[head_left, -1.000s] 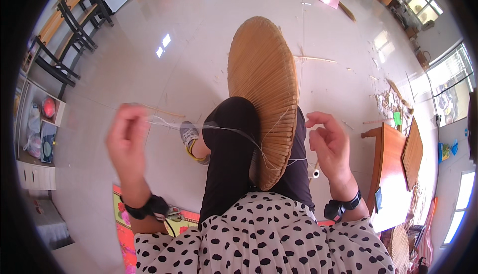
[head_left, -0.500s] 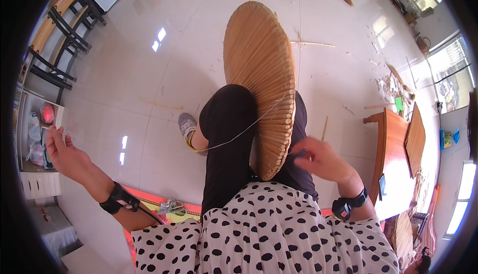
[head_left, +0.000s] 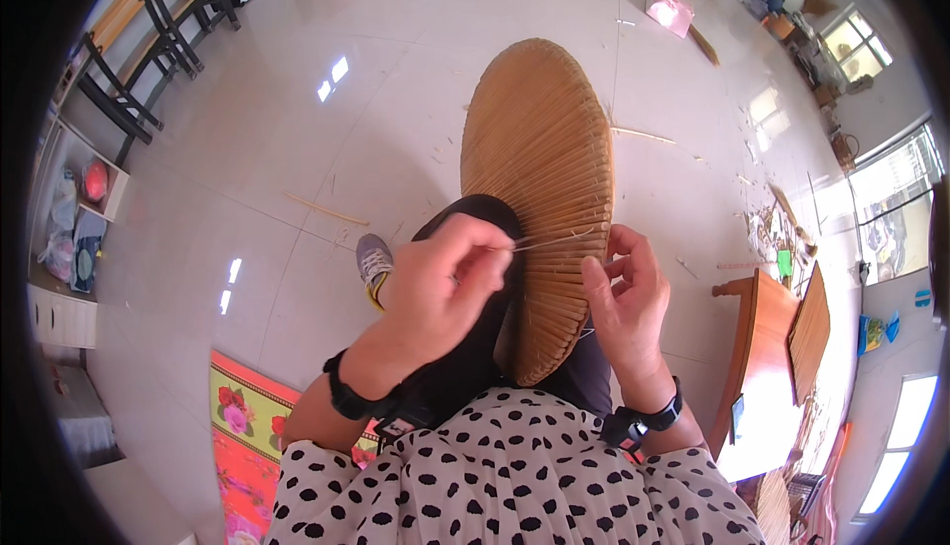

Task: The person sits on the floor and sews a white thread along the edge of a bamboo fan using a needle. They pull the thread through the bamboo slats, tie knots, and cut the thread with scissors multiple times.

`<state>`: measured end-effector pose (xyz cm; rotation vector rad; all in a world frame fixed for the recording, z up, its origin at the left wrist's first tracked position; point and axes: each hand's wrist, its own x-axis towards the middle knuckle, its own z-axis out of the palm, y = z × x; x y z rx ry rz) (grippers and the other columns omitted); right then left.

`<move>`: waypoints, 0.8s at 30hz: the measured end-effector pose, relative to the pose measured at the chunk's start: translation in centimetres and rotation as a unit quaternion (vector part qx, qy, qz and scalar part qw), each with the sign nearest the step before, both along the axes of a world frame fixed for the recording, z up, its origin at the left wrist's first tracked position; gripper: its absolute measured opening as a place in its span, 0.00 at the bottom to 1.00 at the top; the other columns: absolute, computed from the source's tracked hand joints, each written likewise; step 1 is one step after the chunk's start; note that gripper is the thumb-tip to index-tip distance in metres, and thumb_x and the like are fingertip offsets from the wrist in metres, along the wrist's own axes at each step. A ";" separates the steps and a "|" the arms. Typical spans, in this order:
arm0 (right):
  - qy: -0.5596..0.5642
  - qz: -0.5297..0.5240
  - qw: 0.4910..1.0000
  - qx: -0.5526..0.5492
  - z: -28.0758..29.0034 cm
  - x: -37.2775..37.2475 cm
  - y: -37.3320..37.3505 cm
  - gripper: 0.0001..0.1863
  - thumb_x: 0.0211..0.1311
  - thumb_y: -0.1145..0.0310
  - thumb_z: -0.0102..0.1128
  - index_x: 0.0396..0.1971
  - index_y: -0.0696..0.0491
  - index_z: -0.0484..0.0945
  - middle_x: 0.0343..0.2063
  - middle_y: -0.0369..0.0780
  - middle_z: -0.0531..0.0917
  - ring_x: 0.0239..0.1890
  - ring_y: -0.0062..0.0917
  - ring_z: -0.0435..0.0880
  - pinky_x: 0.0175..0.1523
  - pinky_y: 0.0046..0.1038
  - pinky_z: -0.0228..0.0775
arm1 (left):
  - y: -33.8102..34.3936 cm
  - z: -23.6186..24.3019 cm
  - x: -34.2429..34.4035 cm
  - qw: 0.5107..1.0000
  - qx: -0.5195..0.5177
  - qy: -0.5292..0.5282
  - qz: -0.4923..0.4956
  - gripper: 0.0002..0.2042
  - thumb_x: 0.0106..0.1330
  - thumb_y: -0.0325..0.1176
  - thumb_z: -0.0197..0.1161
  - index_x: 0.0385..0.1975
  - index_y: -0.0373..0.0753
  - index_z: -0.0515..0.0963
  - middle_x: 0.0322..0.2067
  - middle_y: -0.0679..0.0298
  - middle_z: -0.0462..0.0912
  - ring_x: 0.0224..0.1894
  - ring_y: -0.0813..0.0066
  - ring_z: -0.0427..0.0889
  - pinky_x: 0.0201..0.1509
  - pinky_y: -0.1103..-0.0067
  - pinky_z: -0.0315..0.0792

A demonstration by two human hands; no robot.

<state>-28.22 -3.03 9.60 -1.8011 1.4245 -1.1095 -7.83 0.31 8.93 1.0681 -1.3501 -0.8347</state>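
Observation:
A round tan disc of tightly packed straw stalks (head_left: 534,129) stands on edge between my knees, its ribs fanning out to a stitched rim. My left hand (head_left: 435,283) is closed in a pinch on a thin pale cord (head_left: 552,241). From those fingertips the cord runs taut across the ribs to the disc's right rim. At that rim my right hand (head_left: 633,297) grips the edge, thumb towards me on the near side and fingers partly hidden behind. A short cord end pokes out below the right hand.
Straw scraps (head_left: 327,210) lie scattered over the tiled floor. A wooden desk (head_left: 744,367) stands to the right, with a straw heap (head_left: 777,233) beyond it. Benches (head_left: 148,40) and an open shelf (head_left: 64,297) line the left. Flowered cloth (head_left: 242,466) shows beside me.
My left hand has come in from far left, where it was spread open, to pinch the cord close to the disc. My right hand has moved up onto the rim.

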 end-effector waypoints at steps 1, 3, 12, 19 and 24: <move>0.011 -0.013 1.000 -0.003 0.1 0.2 -0.1 0.19 0.54 0.71 0.68 0.45 0.60 0.76 0.30 0.37 0.80 0.24 0.17 0.77 0.30 0.20 0.69 | -0.4 -0.2 -0.6 1.000 -0.005 -0.016 -0.005 0.02 0.67 0.22 0.59 0.36 0.33 0.75 0.22 0.64 0.79 0.22 0.82 0.79 0.27 0.85 0.72; 0.023 -0.031 0.999 -0.009 0.1 0.3 -0.2 0.18 0.53 0.72 0.67 0.44 0.60 0.76 0.30 0.37 0.80 0.24 0.17 0.77 0.29 0.20 0.69 | -1.1 -0.1 -1.4 0.999 0.000 -0.050 -0.016 0.03 0.64 0.22 0.61 0.34 0.34 0.74 0.21 0.60 0.79 0.21 0.73 0.81 0.25 0.81 0.71; 0.005 -0.043 0.999 -0.006 -0.7 0.1 -0.2 0.20 0.50 0.73 0.69 0.44 0.61 0.77 0.32 0.37 0.81 0.24 0.16 0.76 0.26 0.18 0.67 | -3.3 -0.6 -2.3 0.976 -0.126 -0.179 -0.014 0.07 0.58 0.20 0.63 0.35 0.38 0.78 0.22 0.61 0.81 0.21 0.64 0.80 0.24 0.76 0.72; -0.009 -0.026 1.000 -0.012 -1.5 -0.3 0.1 0.23 0.48 0.72 0.70 0.46 0.62 0.76 0.35 0.38 0.79 0.26 0.16 0.76 0.27 0.17 0.69 | -4.1 -0.5 -2.2 0.966 -0.129 -0.220 -0.039 0.08 0.55 0.23 0.65 0.33 0.38 0.75 0.22 0.63 0.80 0.24 0.63 0.81 0.25 0.74 0.74; -0.031 -0.009 0.999 -0.027 -2.2 -0.8 0.2 0.23 0.49 0.71 0.69 0.46 0.62 0.76 0.36 0.39 0.79 0.27 0.17 0.76 0.28 0.18 0.70 | -4.7 -1.1 -2.3 0.964 -0.155 -0.213 -0.039 0.09 0.55 0.20 0.64 0.35 0.37 0.78 0.22 0.61 0.81 0.22 0.64 0.81 0.24 0.75 0.73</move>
